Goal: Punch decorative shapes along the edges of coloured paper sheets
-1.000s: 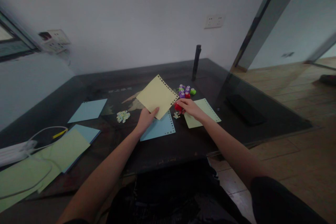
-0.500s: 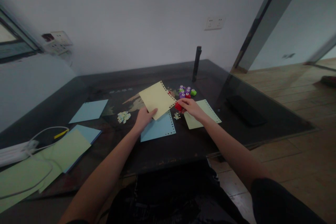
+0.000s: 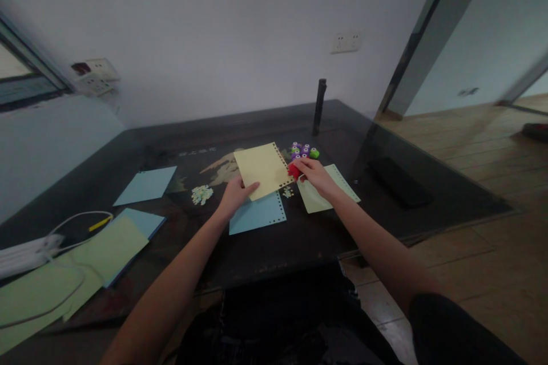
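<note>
My left hand point(image 3: 233, 196) grips the near corner of a yellow paper sheet point(image 3: 262, 169) whose right edge carries a row of punched holes. My right hand point(image 3: 314, 175) holds a small red paper punch point(image 3: 293, 169) against that right edge. Under the yellow sheet lies a blue sheet point(image 3: 257, 214) with punched edges. A pale green sheet point(image 3: 331, 183) lies beneath my right wrist. Several small purple, red and green punches point(image 3: 305, 151) cluster just beyond my right hand.
A dark glass table point(image 3: 274, 245) holds a blue sheet point(image 3: 145, 186), a stack of green and blue sheets point(image 3: 85, 259), a white cable point(image 3: 64, 225), a pile of paper bits point(image 3: 201, 194) and a black upright post point(image 3: 319, 105). Wood floor lies to the right.
The yellow sheet has come down and flattened, turning so its punched edge faces my right hand. The red punch now sits against that edge.
</note>
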Demonstrator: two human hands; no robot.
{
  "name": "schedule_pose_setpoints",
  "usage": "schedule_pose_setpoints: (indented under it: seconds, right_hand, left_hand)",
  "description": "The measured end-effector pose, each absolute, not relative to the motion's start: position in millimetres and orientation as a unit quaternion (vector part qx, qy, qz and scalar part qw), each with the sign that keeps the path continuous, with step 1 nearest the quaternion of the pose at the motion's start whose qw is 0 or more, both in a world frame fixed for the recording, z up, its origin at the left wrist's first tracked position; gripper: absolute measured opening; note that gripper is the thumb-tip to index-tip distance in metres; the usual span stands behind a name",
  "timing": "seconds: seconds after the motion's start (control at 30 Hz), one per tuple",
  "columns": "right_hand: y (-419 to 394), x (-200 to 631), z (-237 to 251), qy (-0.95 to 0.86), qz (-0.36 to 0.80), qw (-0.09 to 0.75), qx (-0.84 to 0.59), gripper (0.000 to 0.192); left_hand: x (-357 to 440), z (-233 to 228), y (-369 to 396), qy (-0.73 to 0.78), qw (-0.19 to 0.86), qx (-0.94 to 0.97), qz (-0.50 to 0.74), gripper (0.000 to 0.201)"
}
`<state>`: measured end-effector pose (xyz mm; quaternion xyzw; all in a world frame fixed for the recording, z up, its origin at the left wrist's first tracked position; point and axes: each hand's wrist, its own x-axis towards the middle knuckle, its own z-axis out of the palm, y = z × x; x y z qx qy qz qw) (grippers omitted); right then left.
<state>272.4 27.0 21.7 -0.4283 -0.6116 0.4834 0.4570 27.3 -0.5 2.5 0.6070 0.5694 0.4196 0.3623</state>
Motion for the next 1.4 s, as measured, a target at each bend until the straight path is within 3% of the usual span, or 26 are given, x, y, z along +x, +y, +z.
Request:
schedule_pose_setpoints:
  seconds: [0.17, 0.3, 0.5, 0.73, 0.97, 1.13, 1.4]
  right_hand:
    - [34.3, 275.8, 16.8, -0.583, 0.443, 0.516, -0.445, 0.032]
    - [37.8, 274.7, 12.4, -0.538, 0.472, 0.551, -0.428, 0.034]
    - [36.0, 273.2, 12.5, -0.485, 0.538, 0.521, -0.453, 0.028]
    - [36.4, 272.9, 13.2, -0.486, 0.531, 0.516, -0.464, 0.027]
    - [33.6, 277.5, 21.5, -0.505, 0.507, 0.502, -0.486, 0.030]
    - [36.6, 301.7, 38.7, -0.528, 0.463, 0.503, -0.504, 0.032]
    - [30.0, 372.4, 20.3, -0.543, 0.386, 0.505, -0.549, 0.040]
  left_hand:
    - [28.9, 1.9, -2.7, 0.549, 0.402, 0.613, 0.402, 0.043]
    - [30.3, 0.0, -3.4, 0.533, 0.443, 0.613, 0.380, 0.046]
    - [33.5, -0.8, -4.4, 0.519, 0.453, 0.619, 0.378, 0.047]
    - [38.0, 4.5, -7.9, 0.523, 0.470, 0.594, 0.391, 0.040]
    - [37.9, 10.8, 1.5, 0.532, 0.415, 0.570, 0.469, 0.029]
    - [61.8, 31.5, 10.2, 0.532, 0.378, 0.566, 0.503, 0.058]
    - [128.6, 28.2, 22.9, 0.536, 0.262, 0.700, 0.392, 0.022]
